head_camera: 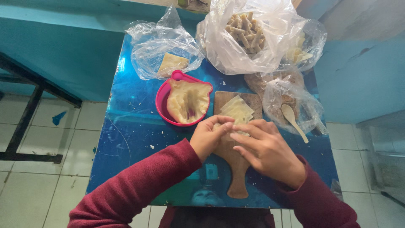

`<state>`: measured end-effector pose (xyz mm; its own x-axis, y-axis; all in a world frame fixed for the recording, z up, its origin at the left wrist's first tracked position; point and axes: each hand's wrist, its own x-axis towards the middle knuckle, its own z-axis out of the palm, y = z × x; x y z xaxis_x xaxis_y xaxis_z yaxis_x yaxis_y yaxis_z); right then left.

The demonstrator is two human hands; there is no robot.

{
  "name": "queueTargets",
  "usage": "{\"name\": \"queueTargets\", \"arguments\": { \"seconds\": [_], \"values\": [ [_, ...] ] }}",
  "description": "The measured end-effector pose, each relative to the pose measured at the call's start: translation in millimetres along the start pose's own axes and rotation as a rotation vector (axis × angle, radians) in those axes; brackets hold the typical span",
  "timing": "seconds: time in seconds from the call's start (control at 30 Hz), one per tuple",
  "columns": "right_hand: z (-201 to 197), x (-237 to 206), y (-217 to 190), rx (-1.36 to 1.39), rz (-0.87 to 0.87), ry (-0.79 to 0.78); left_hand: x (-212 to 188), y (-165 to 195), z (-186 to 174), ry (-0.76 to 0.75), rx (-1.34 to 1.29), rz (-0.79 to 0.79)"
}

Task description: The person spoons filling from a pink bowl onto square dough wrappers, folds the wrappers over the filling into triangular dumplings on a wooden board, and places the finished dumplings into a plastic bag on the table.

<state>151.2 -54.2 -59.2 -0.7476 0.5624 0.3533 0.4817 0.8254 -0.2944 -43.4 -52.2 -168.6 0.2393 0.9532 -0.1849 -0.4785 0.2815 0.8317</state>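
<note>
Both our hands meet over the board [236, 162]. Our left hand [209, 137] curls in, fingers and thumb pinched on a small pale wrapper [241, 132] at the board's middle; our right hand [270, 152] lies flatter, fingers stretched leftward, pressing on the same wrapper. Both hands close around it, neither spread wide. Hands cover most of the wrapper; we see only a thin pale yellow strip between the fingers, soft-looking, matte. Whether it is folded or filled we cannot tell.

Board is wooden, paddle-shaped, handle toward us, on a glossy blue table [126, 139]. Just beyond our fingers a stack [237, 109] of square sheets sits on the board's far end, same pale yellow, fanned a little, edges offset.

Left of the board, touching or nearly so, is a pink bowl [162, 101] holding a crumpled, yellowish sheet of dough with a purple patch showing in its folds. Behind the bowl lies a clear bag [145, 46], open, with one flat sheet inside. Far centre, a bigger clear bag [236, 50] holds beige rolled sticks piled up. Right of that, another bag [312, 40] with pale pieces, blurred. Right of the board a bag of brown filling [291, 103] is open, with a pale spoon [293, 121] resting in it, handle pointing toward our side.

Small white crumbs dot the table. We wear dark red sleeves [143, 185]. Tiled floor [46, 181] lies left of the table, turquoise wall behind.
</note>
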Motion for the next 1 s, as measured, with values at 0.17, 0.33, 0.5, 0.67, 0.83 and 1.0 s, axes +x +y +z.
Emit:
{"name": "queueTargets", "arguments": {
  "seconds": [0.17, 0.33, 0.5, 0.67, 0.83, 1.0],
  "values": [
    [0, -2, 18, 0.661, 0.414, 0.106, -9, 4, -3, -0.098, 0.044, 0.141],
    [5, -4, 39, 1.305, 0.747, 0.005, -18, 14, 5, -0.193, 0.088, 0.215],
    [24, -3, 48, 0.967, 0.769, 0.062, -23, 26, 14, 0.135, 0.933, 0.354],
    [41, 0, 41, 0.533, 0.685, 0.120, -27, 30, 17, 0.151, 1.144, 0.336],
    [49, 6, 39, 0.373, 0.651, 0.170, -24, 32, 18, 0.170, 1.171, 0.322],
    [56, 6, 40, 0.334, 0.549, 0.218, -28, 36, 20, 0.237, 1.169, 0.446]
  ]
}}
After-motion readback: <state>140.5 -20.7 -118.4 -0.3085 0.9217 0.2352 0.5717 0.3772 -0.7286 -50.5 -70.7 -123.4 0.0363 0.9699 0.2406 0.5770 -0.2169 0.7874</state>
